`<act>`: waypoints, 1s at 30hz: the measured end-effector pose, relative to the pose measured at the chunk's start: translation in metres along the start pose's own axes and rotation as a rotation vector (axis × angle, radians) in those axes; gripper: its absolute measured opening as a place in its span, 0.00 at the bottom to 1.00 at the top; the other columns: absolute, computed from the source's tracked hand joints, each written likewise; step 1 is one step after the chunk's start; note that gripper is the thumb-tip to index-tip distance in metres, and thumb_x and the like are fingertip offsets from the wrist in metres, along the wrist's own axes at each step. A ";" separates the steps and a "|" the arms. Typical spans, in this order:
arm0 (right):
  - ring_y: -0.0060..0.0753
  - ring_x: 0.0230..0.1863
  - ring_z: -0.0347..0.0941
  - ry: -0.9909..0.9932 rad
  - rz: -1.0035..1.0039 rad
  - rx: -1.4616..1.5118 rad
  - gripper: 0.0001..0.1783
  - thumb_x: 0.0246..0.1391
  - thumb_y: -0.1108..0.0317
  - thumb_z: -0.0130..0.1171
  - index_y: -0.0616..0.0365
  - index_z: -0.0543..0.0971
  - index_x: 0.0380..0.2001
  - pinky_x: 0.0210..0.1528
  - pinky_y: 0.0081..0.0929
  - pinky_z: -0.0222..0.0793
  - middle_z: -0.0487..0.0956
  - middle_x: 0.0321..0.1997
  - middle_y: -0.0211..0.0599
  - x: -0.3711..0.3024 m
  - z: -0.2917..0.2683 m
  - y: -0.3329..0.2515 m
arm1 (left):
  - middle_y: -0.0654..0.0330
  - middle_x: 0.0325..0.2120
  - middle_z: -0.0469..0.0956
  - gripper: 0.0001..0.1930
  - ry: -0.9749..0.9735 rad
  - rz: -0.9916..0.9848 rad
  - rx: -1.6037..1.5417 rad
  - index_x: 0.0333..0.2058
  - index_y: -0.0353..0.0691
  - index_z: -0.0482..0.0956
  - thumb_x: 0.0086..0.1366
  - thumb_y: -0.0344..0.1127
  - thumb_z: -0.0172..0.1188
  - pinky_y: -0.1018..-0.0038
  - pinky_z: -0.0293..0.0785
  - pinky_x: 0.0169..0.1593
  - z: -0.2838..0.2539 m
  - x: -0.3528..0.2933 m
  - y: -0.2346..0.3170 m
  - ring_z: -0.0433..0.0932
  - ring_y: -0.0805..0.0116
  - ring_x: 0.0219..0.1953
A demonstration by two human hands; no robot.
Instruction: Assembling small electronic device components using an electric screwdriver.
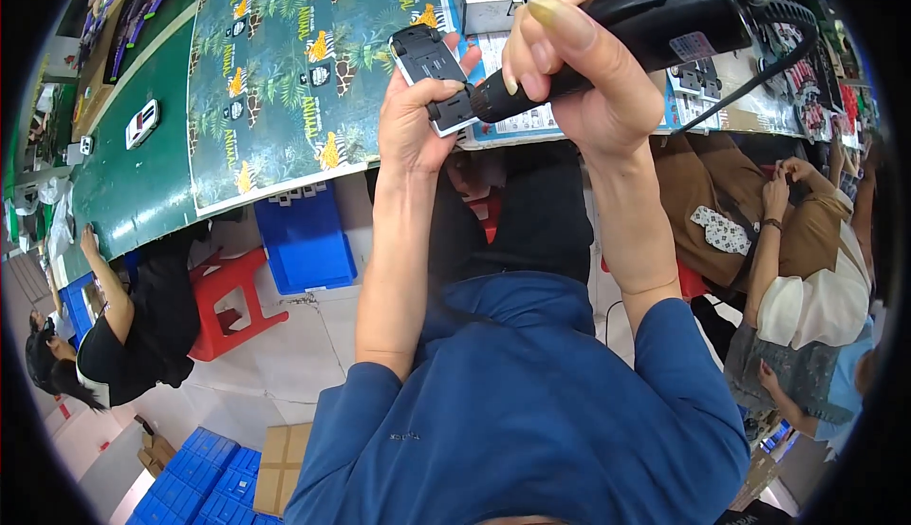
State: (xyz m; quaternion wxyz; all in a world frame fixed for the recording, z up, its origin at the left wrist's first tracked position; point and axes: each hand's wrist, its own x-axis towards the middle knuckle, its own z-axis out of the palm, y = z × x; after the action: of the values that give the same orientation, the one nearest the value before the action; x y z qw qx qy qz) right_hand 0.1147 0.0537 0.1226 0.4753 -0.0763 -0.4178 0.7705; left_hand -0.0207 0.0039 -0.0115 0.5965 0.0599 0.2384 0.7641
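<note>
My left hand (413, 121) is closed round a toy car (427, 60), white-edged, with its black underside turned up. In my right hand (593, 69) is a black electric screwdriver (655, 22), held by its body with a cable running from its back end. The screwdriver's front end points left and meets the near end of the car's underside; its bit tip is hidden. Beneath both hands lies a printed animal-pattern sheet (275, 79) on the bench.
A white toy car (142, 124) stands on the green bench (114, 197) at left. Right of my hands lie more car parts (697, 79). Co-workers sit on both sides. Below the bench edge are a blue crate (304, 240) and a red stool (232, 302).
</note>
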 end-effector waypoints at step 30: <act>0.25 0.16 0.64 -0.494 -0.083 -0.159 0.11 0.48 0.71 0.60 0.58 0.67 0.30 0.19 0.26 0.64 0.69 0.20 0.34 0.024 -0.025 0.003 | 0.53 0.38 0.81 0.24 -0.019 -0.113 -0.022 0.48 0.35 0.75 0.74 0.53 0.45 0.62 0.83 0.39 0.031 0.000 0.028 0.83 0.61 0.36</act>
State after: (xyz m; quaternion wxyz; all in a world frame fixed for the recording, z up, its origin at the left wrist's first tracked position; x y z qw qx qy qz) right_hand 0.1127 0.0865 0.1114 0.3827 0.0941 -0.5832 0.7103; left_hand -0.0335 0.0086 0.0281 0.6415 0.0471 0.2270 0.7313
